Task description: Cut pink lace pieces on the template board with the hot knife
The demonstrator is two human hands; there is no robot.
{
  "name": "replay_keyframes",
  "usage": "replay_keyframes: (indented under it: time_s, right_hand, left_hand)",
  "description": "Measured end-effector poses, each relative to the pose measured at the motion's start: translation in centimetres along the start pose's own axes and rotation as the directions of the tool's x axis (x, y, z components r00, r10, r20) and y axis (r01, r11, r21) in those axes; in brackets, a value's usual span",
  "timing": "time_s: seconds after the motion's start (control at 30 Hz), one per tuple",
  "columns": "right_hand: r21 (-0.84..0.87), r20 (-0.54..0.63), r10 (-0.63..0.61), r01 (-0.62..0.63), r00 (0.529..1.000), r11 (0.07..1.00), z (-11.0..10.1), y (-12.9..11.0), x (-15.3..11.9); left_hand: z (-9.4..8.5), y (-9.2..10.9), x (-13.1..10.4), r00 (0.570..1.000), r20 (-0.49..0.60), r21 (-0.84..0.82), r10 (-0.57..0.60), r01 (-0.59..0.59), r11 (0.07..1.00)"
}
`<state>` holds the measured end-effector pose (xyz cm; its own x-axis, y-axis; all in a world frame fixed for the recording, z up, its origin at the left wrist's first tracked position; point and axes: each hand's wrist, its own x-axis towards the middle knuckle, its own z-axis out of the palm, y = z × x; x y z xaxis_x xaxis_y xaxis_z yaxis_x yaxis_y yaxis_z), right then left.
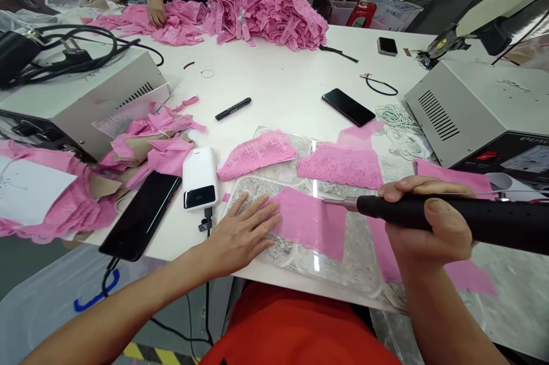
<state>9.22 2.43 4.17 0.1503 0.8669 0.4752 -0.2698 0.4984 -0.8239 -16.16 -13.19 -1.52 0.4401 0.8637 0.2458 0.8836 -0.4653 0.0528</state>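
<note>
My left hand [244, 233] lies flat, fingers spread, with its fingertips on the left edge of a pink fabric piece [306, 219]. That piece rests on a clear plastic sheet [360, 262] with grey smudges. In my right hand [433, 227] is a thick black hand tool [403, 211] with a narrow metal tip, held level. Its tip reaches over the fabric near the upper right part; whether it touches cannot be made out. Just beyond lie two pink lace pieces, one at the left [259, 154] and one at the right [341, 163].
Grey metal boxes stand at left [86, 96] and right [484, 107]. Phones, a white power bank [200, 176] and a black marker [233, 108] lie about. Pink garments [266, 4] are heaped at the back, where another person's hand [156, 13] touches pink cloth.
</note>
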Motion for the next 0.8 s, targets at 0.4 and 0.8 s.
replay_keyframes:
  time_s: [0.4,0.8]
  right_hand:
    - [0.057,0.045,-0.029,0.026,0.999,0.998,2.0,0.8,-0.3]
    - [0.028,0.042,0.007,-0.008,0.999,1.000,2.4,0.8,-0.3]
  left_hand:
    - [-0.4,0.3,-1.1,0.998,-0.060,-0.032,0.012,-0.014,0.999]
    - [-0.3,0.7,-1.8,0.999,-0.028,-0.038,-0.024,0.023,0.999]
